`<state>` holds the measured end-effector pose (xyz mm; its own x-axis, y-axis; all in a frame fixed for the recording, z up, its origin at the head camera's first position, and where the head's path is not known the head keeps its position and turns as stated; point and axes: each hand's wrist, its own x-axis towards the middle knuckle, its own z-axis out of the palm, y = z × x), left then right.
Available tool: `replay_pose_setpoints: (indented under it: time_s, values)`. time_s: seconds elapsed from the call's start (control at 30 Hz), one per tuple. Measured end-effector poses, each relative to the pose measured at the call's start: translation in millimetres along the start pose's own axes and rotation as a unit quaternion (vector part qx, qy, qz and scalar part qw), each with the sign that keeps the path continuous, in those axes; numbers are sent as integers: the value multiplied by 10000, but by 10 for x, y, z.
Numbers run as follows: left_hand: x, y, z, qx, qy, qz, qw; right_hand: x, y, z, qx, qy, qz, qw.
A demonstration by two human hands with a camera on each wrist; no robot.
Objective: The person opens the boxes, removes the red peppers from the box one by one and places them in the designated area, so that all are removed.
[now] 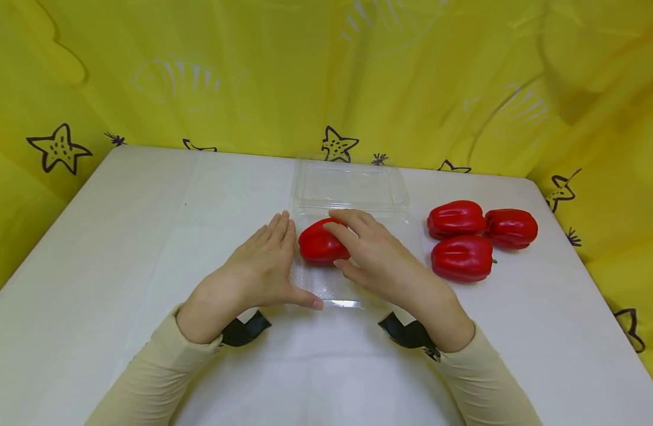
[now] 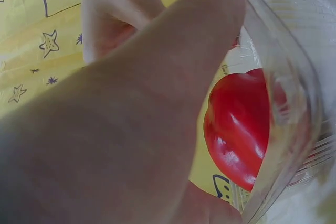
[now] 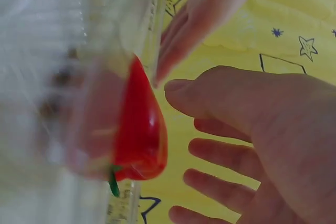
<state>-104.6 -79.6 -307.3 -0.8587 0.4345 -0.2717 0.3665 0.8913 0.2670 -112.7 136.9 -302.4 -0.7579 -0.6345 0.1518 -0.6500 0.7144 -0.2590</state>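
A red bell pepper (image 1: 318,244) lies on its side in the left part of a clear plastic clamshell container (image 1: 345,303), whose lid (image 1: 350,186) is folded back behind it. My left hand (image 1: 259,263) rests along the container's left side, fingers straight and thumb stretched across the near left corner. Over the pepper's right end hovers my right hand (image 1: 377,254), its fingers spread. The right wrist view has a gap between those fingers and the pepper (image 3: 144,129), whose green stem shows. In the left wrist view the pepper (image 2: 239,129) appears partly behind the clear wall (image 2: 294,108).
Three more red peppers sit close together on the white table (image 1: 545,313), right of the container: one at the back (image 1: 456,219), one at the front (image 1: 462,258) and one farther right (image 1: 511,228). A yellow patterned curtain (image 1: 273,77) hangs around the table's back and sides.
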Motion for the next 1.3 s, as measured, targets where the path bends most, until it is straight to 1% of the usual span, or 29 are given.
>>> replay_pose_setpoints:
  time_s: [0.07,0.13,0.23,0.4,0.47,0.7,0.8,0.87,0.93,1.17,1.3]
  values:
    - [-1,1,0,13,-17,7,10000,18,-8,38,-11,7,-129,9999]
    - [-1,1,0,38,-14,16,10000,29,-8,70,-55,25,-171,9998]
    - [2,-1,2,81,-1,26,10000,36,1,111,-115,36,-138,9998]
    - [1,-2,4,93,-26,28,9999,49,6,165,-69,-173,-124,9997]
    - [0,-2,4,101,-28,32,9999,53,5,179,-37,-193,-121,9997]
    - [-1,1,-3,74,-29,1,10000,40,-2,181,66,-319,346,9989]
    - [-3,4,-4,69,-17,-2,10000,29,0,192,82,-258,404,9988]
    - [-2,7,1,42,11,3,10000,16,9,199,73,-136,393,9991]
    - [-1,9,4,28,37,17,10000,4,19,201,53,-102,373,9992]
    - [-3,7,6,-15,55,10,10000,-5,33,167,-76,-416,531,9977]
    - [-3,0,6,-11,59,9,10000,-22,54,131,-162,-459,525,9974]
